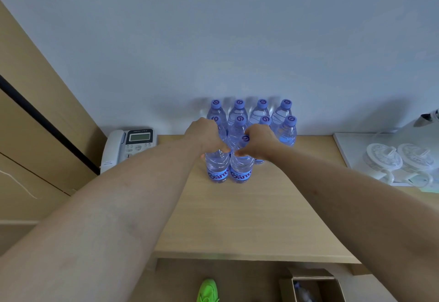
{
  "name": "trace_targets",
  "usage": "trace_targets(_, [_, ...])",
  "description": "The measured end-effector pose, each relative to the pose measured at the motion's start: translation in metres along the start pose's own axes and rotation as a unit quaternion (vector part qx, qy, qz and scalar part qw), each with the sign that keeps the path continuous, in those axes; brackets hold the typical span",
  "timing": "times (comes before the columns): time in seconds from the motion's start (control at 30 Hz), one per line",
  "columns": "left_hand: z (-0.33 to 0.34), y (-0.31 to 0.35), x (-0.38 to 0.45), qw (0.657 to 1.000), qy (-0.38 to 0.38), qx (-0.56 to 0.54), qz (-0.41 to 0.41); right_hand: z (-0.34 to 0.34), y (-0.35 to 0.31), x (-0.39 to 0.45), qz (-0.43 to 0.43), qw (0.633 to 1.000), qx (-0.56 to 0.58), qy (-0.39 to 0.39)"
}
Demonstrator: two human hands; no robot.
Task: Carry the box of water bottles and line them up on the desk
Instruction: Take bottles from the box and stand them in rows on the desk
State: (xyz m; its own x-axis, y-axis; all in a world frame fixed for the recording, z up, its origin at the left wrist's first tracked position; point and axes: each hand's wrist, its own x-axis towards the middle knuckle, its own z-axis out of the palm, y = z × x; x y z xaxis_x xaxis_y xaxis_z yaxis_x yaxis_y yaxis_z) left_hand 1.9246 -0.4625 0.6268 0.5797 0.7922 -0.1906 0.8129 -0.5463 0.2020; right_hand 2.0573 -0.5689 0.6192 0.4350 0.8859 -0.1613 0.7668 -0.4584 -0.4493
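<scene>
Left hand (204,135): curled round front-left water bottle (216,167).
Right hand (257,141): curled round front-right water bottle (241,168).
Both stand on tabletop (237,218), before two rows of bottles (261,111) at wall.
Box (313,285): on floor.
Advice: set bases flat, shoulders flush with row behind, release without nudging neighbours.

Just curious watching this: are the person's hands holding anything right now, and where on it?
Yes. The left hand grips the front left bottle near its top, and the right hand grips the front right bottle near its top.
</scene>
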Motion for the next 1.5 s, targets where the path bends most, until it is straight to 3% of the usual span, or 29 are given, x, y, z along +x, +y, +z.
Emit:
trace_targets(0.9, [-0.017,-0.002,0.006,0.996,-0.058,0.050,0.044,0.000,-0.010,0.001,-0.016,0.999,0.041,-0.016])
trace_targets(1.2, [-0.039,0.012,0.014,0.979,-0.181,0.076,0.057,0.005,-0.006,-0.006,0.023,0.998,0.059,0.009])
trace_targets(1.27, [-0.049,0.021,0.017,0.982,-0.152,0.084,0.070,0.001,-0.002,-0.011,0.032,0.996,0.085,0.018])
trace_targets(1.4, [-0.069,0.046,0.015,0.989,-0.007,0.092,0.112,-0.017,0.011,-0.026,0.048,0.992,0.108,0.053])
trace_targets(1.5, [-0.073,0.083,0.010,0.983,0.021,0.067,0.167,-0.040,0.032,-0.046,0.065,0.990,0.096,0.080])
